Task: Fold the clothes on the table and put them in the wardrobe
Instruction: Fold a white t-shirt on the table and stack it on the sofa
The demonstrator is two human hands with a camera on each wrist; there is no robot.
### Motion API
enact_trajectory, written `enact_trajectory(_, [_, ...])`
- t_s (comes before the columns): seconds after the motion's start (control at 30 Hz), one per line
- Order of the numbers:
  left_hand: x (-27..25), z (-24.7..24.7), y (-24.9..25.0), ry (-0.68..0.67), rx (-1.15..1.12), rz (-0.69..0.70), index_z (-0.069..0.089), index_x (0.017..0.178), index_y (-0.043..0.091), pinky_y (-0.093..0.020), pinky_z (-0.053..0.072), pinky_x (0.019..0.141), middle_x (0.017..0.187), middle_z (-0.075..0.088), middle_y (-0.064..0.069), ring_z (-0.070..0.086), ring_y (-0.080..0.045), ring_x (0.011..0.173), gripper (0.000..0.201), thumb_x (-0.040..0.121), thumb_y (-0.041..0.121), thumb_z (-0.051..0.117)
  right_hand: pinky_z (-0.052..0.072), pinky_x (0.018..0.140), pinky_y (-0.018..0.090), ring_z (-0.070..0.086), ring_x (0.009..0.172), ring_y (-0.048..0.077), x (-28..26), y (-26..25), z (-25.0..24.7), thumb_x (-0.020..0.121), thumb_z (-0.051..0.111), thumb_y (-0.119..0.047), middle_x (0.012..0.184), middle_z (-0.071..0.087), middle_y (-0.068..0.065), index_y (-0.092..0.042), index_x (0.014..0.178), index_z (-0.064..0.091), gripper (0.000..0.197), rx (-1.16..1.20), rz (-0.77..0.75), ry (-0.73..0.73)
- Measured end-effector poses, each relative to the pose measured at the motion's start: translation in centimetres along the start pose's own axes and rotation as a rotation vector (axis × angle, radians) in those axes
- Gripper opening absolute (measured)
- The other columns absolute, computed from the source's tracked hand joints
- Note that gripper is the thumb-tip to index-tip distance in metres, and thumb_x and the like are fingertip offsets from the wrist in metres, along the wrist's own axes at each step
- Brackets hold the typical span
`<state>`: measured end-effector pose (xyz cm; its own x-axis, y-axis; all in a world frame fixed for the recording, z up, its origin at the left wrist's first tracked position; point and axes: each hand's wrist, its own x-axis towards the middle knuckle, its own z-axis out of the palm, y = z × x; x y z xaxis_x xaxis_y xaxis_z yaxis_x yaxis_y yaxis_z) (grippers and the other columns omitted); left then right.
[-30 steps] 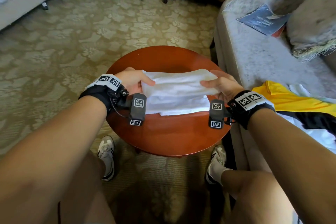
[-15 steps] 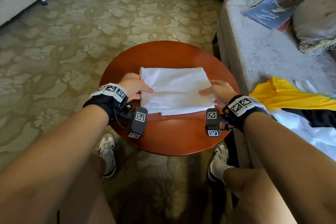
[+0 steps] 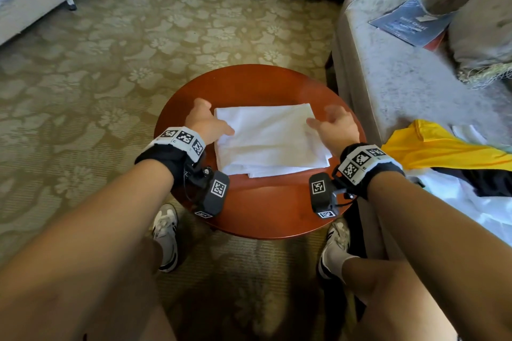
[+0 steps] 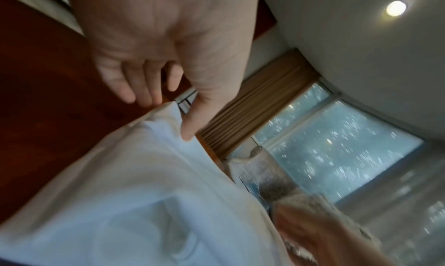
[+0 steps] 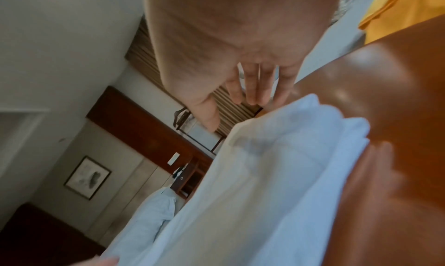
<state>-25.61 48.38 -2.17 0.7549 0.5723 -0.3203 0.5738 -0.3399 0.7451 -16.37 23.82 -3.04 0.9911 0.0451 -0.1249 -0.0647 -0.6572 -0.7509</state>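
No text can be read with certainty. A blue booklet [image 3: 407, 22] on the sofa [image 3: 393, 77] has a few lines of pale print, but they are too blurred to make out. The wrist bands [image 3: 182, 138] and the camera units [image 3: 217, 188] carry black-and-white square marker codes, approx. 3 per band; tiny characters stand beside some markers, too small to read. No brand or number is legible on the white cloth [image 3: 266, 141].
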Motion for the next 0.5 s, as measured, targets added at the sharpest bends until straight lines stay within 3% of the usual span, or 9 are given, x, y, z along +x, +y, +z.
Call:
enact_trajectory(0.07, [0.3,0.5,0.8,0.118,0.133,0.165,0.043,0.134,0.012,-0.038,0.044,0.1,0.137,0.047,-0.006,0.046,-0.026,0.127,0.069,0.076,0.012,0.078,0.037,0.111,0.039,0.042,0.135,0.022,0.2,-0.8,0.4,0.093,0.061,-0.041,0.148,0.04,-0.001,-0.026,0.142,0.047,0.053,-0.057,-0.128,-0.037])
enact_trajectory(0.13, [0.0,1.8,1.7,0.12,0.207,0.328,0.046,0.135,0.017,-0.039,0.037,0.107,0.144,0.043,-0.001,0.042,-0.023,0.132,0.059,0.083,0.016,0.073,0.025,0.118,0.038,0.029,0.144,0.02,0.2,-1.6,1.5,0.099,0.051,-0.039,0.156,0.032,-0.004,-0.028,0.146,0.044,0.049,-0.162,-0.285,-0.112])
enact_trajectory(0.23, [-0.4,4.8,2.0,-0.123,0.478,0.454,0.035,0.146,0.03,-0.054,0.007,0.118,0.16,0.017,0.007,0.01,-0.018,0.149,0.056,0.095,0.041,0.054,0.009,0.123,0.04,0.011,0.151,0.016,-0.1,-2.1,4.2,0.105,0.038,-0.038,0.163,0.019,-0.004,-0.028,0.153,0.033,0.049,-0.357,-0.469,-0.273])
enact_trajectory(0.33, [0.9,6.7,0.1,-0.32,0.76,0.345,0.007,0.153,0.04,-0.065,-0.007,0.113,0.162,-0.011,0.012,-0.016,-0.016,0.148,0.069,0.093,0.067,0.027,-0.007,0.121,0.044,-0.004,0.152,0.012,0.0,-0.8,6.1,0.105,0.028,-0.045,0.166,0.004,-0.005,-0.032,0.156,0.021,0.053,-0.539,-0.462,-0.414])
enact_trajectory(0.43, [2.0,5.7,-1.3,-0.306,0.811,0.233,-0.008,0.151,0.043,-0.064,-0.013,0.111,0.158,-0.025,0.01,-0.024,-0.018,0.146,0.081,0.084,0.082,0.016,-0.01,0.119,0.046,-0.013,0.151,0.01,0.8,1.0,5.6,0.1,0.02,-0.061,0.165,-0.009,-0.011,-0.041,0.156,0.008,0.06,-0.67,-0.361,-0.401])
enact_trajectory(0.5, [2.4,4.5,-2.0,-0.27,0.772,0.151,-0.013,0.151,0.037,-0.061,-0.012,0.112,0.158,-0.026,0.004,-0.023,-0.02,0.146,0.087,0.084,0.082,0.017,-0.006,0.119,0.051,-0.011,0.151,0.013,1.1,1.5,4.7,0.097,0.016,-0.067,0.164,-0.011,-0.012,-0.041,0.156,0.001,0.066,-0.642,-0.205,-0.343])
